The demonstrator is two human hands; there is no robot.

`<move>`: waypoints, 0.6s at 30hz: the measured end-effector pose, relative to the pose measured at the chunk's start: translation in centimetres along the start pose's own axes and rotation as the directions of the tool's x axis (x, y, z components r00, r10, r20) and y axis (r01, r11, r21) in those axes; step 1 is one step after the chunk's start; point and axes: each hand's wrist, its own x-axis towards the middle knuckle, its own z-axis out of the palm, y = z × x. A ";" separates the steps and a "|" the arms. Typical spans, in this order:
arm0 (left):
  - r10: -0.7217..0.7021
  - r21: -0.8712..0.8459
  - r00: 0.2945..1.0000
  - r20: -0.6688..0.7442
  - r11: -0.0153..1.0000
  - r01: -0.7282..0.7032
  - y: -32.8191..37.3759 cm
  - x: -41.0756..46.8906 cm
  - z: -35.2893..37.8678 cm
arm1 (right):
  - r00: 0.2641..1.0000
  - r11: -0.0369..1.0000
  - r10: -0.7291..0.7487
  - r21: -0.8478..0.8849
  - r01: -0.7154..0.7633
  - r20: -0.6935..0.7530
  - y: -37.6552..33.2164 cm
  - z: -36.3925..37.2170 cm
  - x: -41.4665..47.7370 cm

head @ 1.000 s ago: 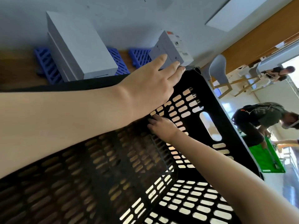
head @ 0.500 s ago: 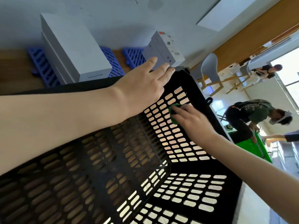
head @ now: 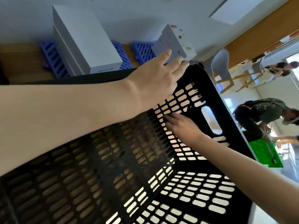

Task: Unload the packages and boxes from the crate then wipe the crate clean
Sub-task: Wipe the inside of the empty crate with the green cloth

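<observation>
at the far corner of the black crate point(head: 212, 92), the left hand point(head: 155, 81) lies over the rim. its fingers are straight and close together and hold nothing, with the tips just beside the small white box point(head: 174, 41). the right hand point(head: 182, 126) is inside the crate, pressed to the slotted side wall beside the handle slot. its fingers lie on the plastic; cannot tell whether a cloth is under them, as only something dark shows at the tips.

risks, as judged:
- a hard push on that wall may slide the crate, since only the left hand steadies it.
- if the crate shifts toward the back, the rim could nudge the small white box off its blue grid point(head: 142, 50).
- fingertips could snag in the slots.
- a pass over the ribs alone may leave dirt in the slot edges and corners.

containers:
- the crate stands on the counter point(head: 21, 62), and wood shows through its base slots. no package or box is visible inside, so unloading looks done and wiping is the step in hand.
- the large white boxes point(head: 85, 39) are stacked on another blue grid behind the crate.
- the green crate point(head: 265, 152) is on the floor, well apart; its contents are not legible.
</observation>
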 end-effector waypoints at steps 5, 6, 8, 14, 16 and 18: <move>-0.015 -0.016 1.000 -0.023 1.000 0.014 -0.1 -0.1 -0.5 | 0.974 0.986 0.167 0.024 -0.166 -0.153 2.6 -7.1 -5.1; -0.015 -0.016 1.000 -0.026 1.000 0.015 -0.1 -0.2 -0.5 | 0.969 0.984 0.177 0.029 -0.175 -0.172 2.5 -7.4 -5.5; -0.016 -0.007 0.999 -0.029 1.000 0.016 0.0 -0.1 -0.4 | 0.975 0.989 0.148 0.018 -0.147 -0.163 2.1 -6.1 -5.5; 0.007 0.016 0.999 -0.042 1.000 -0.006 0.1 0.3 0.3 | 0.995 0.999 -0.040 0.038 0.036 0.094 -1.1 1.9 -0.8; 0.016 0.038 0.999 -0.034 0.999 -0.014 0.1 0.4 0.4 | 0.987 0.997 -0.066 0.041 0.061 0.145 -1.9 4.2 0.7; 0.023 0.054 0.999 -0.031 0.998 -0.022 0.1 0.4 0.5 | 0.982 0.996 -0.070 0.063 0.060 0.174 -2.2 5.4 1.3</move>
